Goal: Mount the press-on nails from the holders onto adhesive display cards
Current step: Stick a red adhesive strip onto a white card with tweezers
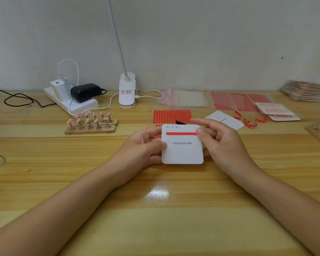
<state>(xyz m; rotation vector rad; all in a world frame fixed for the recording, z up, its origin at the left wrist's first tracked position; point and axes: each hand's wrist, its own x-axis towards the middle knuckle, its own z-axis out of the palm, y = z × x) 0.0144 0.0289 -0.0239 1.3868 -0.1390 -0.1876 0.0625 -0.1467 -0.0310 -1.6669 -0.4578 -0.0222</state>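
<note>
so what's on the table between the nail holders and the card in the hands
Nothing: in the head view, only bare wood lies between the nail holders and the card held by both hands.

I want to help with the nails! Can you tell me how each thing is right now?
White card: held up in both hands, one red strip stuck across its top.
Left hand: gripping the card's left edge.
Right hand: pinching the strip's right end.
Nails on holders: standing on their stands, not mounted.
Red strip sheet: flat on table.
Power strip: red light on.

glossy wooden table [63,182], plain grey wall [211,43]
</note>
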